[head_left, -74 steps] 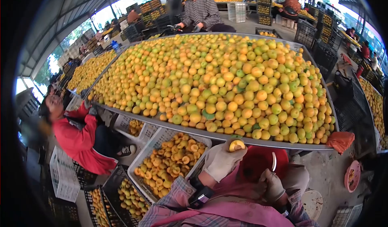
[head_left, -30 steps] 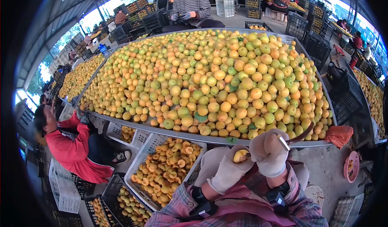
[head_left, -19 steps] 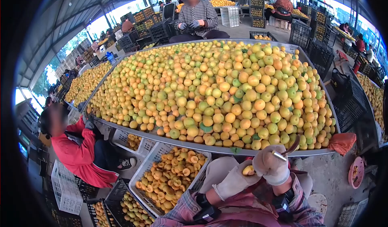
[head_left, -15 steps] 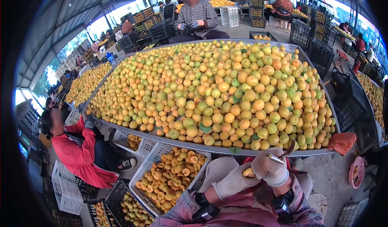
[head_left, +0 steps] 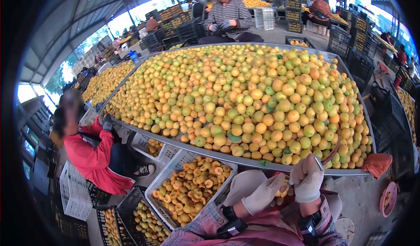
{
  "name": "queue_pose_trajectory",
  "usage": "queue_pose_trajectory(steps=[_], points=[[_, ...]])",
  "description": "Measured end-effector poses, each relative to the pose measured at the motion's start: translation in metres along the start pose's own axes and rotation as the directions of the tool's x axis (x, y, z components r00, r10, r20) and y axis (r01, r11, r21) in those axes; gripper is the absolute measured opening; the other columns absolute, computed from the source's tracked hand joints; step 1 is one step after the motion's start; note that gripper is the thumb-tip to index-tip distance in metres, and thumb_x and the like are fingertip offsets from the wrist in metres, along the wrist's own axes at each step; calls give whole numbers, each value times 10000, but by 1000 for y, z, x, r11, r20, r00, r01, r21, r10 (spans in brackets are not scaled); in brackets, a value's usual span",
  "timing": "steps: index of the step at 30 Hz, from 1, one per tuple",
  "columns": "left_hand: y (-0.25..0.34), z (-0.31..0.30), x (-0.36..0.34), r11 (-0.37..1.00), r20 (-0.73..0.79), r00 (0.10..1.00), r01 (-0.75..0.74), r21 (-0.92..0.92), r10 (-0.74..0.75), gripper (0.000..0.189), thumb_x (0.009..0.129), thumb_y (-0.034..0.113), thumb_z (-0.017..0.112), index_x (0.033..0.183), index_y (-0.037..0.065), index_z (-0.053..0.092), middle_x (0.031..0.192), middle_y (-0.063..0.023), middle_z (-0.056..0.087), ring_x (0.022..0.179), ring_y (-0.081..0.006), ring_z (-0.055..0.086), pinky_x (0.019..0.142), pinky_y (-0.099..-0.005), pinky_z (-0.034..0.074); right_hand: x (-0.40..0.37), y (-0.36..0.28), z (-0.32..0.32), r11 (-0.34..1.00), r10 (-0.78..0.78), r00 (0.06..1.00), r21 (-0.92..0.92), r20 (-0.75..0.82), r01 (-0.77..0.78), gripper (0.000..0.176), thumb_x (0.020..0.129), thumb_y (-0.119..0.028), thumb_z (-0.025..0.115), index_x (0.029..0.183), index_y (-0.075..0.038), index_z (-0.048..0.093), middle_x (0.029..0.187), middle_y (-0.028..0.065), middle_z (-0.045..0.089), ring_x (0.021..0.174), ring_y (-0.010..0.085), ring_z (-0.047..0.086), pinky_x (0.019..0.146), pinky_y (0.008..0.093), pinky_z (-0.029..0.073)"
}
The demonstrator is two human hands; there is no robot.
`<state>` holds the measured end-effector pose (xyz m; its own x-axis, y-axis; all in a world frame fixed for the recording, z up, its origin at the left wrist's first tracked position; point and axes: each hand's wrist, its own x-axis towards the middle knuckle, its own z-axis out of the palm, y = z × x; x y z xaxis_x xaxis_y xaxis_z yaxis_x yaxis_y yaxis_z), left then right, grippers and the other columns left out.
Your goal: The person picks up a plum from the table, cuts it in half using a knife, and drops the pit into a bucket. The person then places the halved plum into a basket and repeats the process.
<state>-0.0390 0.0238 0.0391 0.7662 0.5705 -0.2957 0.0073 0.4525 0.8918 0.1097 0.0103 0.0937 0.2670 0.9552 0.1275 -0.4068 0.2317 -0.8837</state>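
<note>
My left hand (head_left: 264, 195), in a whitish glove, is closed around an apricot (head_left: 281, 194) low in front of me, with part of the fruit showing beside the fingers. Close to its right, my gloved right hand (head_left: 307, 181) grips a small knife (head_left: 331, 154) with a shiny metal handle end and a curved, brownish blade pointing up and right. Just beyond both hands is the metal rim (head_left: 245, 161) of a big table heaped with whole apricots (head_left: 227, 97), yellow to green, with a few leaves among them.
Left of my knees stands a light plastic crate (head_left: 153, 185) of halved apricots, with black crates (head_left: 124, 215) of fruit beside it. A co-worker in red (head_left: 94, 158) sits at left, another (head_left: 227, 18) across the table. An orange bag (head_left: 376, 164) and pink basin (head_left: 388, 199) are at right.
My hands have drawn slightly apart; the right hand and knife have shifted right and turned more upright. The whole view has swung a little, moving the scene rightward.
</note>
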Motion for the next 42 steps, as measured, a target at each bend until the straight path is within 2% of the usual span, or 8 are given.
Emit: queue_pose_trajectory(steps=[10,12,15,25,29,32,34,42], points=[[-49,2,12,483,-123,636,-432,761,762,289,1007,193,373,1139,-15,526,972,-219,607,915,-413,573,802,-377,468,-7,24,-9,965,261,962,51,-84,-258,116,816,-53,622,873,-69,522,712,50,547,608,173,552,547,288,456],[-54,-6,8,266,21,725,-278,923,688,426,817,111,548,1209,-40,474,1162,-213,531,1065,-364,543,938,-406,428,-4,15,-12,821,124,915,-558,384,123,50,856,-43,585,892,-14,604,759,45,596,673,141,595,560,244,451],[-23,4,-7,852,-234,943,-86,516,237,185,922,125,429,1033,-7,496,942,-176,586,877,-345,576,751,-385,473,-9,5,-4,814,106,916,-562,386,143,80,846,-28,612,922,-7,595,737,16,610,604,94,564,518,227,421],[-32,-7,-7,638,116,797,-553,536,592,189,938,143,419,859,9,527,770,-109,567,680,-243,544,631,-325,444,-29,17,-25,903,319,844,-407,430,-134,105,883,-42,603,979,-26,564,809,30,594,666,97,568,592,236,445],[-16,0,-19,992,126,992,20,-125,-4,214,955,193,437,807,59,514,711,-15,492,621,-137,494,570,-275,411,-30,27,-40,886,384,774,-435,503,-157,88,891,-18,561,972,-46,580,844,13,588,785,115,588,721,270,475],[-28,-3,-14,982,174,985,14,-189,19,254,985,260,433,841,75,531,734,20,485,631,-82,468,559,-237,390,-36,42,-49,1,17,499,-499,866,866,147,884,0,527,1018,-49,563,877,-5,571,849,136,585,810,297,478],[-29,-6,-17,989,188,979,-54,-136,79,282,1001,302,433,881,76,552,773,26,505,657,-60,463,566,-216,384,-42,45,-50,860,357,909,-455,216,-230,189,769,35,550,941,-34,585,877,21,571,850,157,595,814,329,487],[-32,-3,-22,951,267,948,-88,-297,172,225,939,290,523,849,84,521,768,15,489,664,-81,471,582,-236,371,-40,41,-60,855,436,826,-451,357,-257,181,732,15,640,863,-85,564,753,22,567,706,183,605,663,302,502]])
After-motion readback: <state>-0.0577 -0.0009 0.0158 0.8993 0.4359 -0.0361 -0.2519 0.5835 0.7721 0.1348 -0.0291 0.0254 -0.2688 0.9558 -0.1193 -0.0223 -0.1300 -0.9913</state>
